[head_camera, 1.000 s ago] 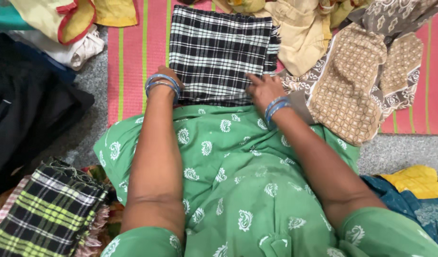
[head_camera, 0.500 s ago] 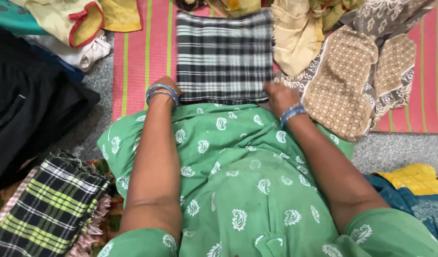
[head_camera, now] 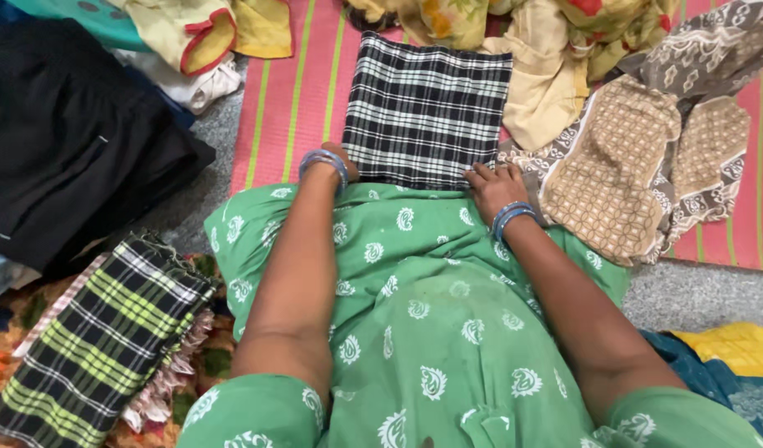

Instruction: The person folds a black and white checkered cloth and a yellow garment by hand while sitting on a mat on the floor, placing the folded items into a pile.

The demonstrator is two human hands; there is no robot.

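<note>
A folded black-and-white checked cloth [head_camera: 427,108] lies flat on a pink striped mat [head_camera: 286,99] in front of my green patterned lap [head_camera: 414,282]. My left hand [head_camera: 338,159], blue bangles on its wrist, is at the cloth's near left corner with its fingers mostly hidden under the edge. At the near right corner my right hand [head_camera: 491,187], also with bangles, has its fingers curled onto the cloth's edge.
A brown patterned garment [head_camera: 622,166] lies right of the cloth, with yellow and floral clothes [head_camera: 531,66] behind it. A black garment [head_camera: 66,133] is at the left. A folded green-and-black checked cloth [head_camera: 99,332] sits near my left knee. A yellow and blue cloth [head_camera: 730,357] is at the lower right.
The checked cloth went from rumpled to a flat, neat rectangle. My right hand slid from the cloth's face to its near right corner. My left hand stayed at the left corner.
</note>
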